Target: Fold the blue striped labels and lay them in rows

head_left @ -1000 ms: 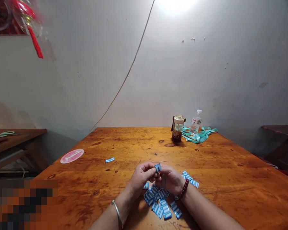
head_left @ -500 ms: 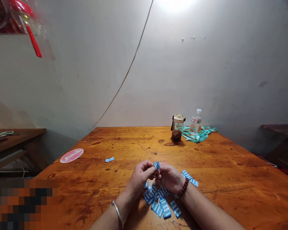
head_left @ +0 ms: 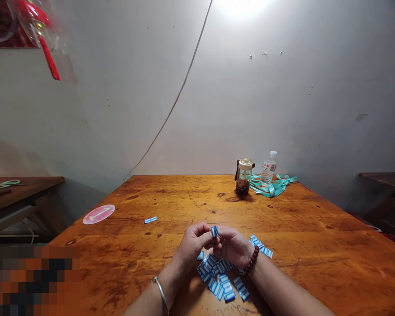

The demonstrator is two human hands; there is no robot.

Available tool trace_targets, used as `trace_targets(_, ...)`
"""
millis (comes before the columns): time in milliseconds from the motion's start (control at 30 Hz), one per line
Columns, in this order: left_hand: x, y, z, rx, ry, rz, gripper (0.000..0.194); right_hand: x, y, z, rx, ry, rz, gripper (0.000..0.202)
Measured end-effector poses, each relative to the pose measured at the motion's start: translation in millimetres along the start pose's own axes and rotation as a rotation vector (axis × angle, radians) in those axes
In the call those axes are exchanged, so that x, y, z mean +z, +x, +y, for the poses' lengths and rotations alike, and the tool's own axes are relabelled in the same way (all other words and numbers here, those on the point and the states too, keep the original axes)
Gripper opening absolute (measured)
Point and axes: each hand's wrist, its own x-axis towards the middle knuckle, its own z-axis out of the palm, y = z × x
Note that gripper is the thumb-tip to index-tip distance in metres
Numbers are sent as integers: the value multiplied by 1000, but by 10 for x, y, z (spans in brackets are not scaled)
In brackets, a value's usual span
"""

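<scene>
My left hand (head_left: 192, 244) pinches a small folded blue-and-white striped strip (head_left: 215, 231) between thumb and fingers. From the other side, my right hand (head_left: 237, 246) meets it with curled fingers, and its fingertips are partly hidden behind the strip and the left fingers. Below both hands lies a loose pile of similar striped strips (head_left: 226, 287) on the wooden table (head_left: 118, 263). More strips (head_left: 261, 246) rest beyond my right wrist, partly covered by it. One separate strip (head_left: 150, 220) lies to the left, away from the pile.
Toward the back right stand a lidded cup (head_left: 242, 180) with dark contents and a clear water bottle (head_left: 268, 169), beside turquoise ribbon (head_left: 276, 188). A pink oval card (head_left: 99, 214) lies near the left edge. Behind the table rises a grey wall (head_left: 266, 101).
The strip in my fingers has turned slightly and looks more closely folded. My hands stay nearly in place, and the view has shifted a little.
</scene>
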Motion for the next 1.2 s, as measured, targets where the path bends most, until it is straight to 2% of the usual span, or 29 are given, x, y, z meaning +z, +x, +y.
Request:
trace_targets(333,15,14,-48,55,44,8,16,9,10,1,-35,-78,-4,12)
trace_targets(667,32,14,-48,76,89,54,16,-78,73,56,-103,-190,72,13)
trace_targets(933,-8,46,-115,60,137,70,18,-115,117,74,-261,-317,221,20)
trace_targets(1200,-21,57,-147,45,118,38,18,-115,107,77,-249,-354,210,17)
